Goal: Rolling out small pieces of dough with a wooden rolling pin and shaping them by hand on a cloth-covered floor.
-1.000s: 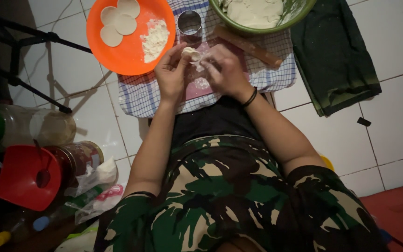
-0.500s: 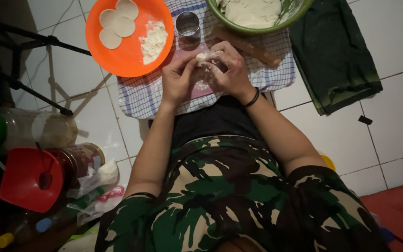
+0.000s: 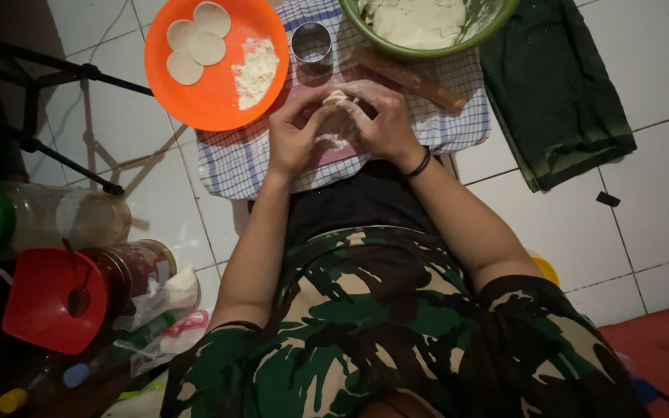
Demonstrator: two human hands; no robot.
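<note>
Both hands have closed tighter round the soft pale dough (image 3: 337, 99) since a moment ago, the left hand (image 3: 294, 133) and right hand (image 3: 381, 120) pinching it together over the checked cloth (image 3: 234, 159). Beyond lie a metal ring cutter (image 3: 311, 41), a wooden rolling pin (image 3: 412, 77), an orange plate (image 3: 210, 101) and a green bowl (image 3: 427, 51).
</note>
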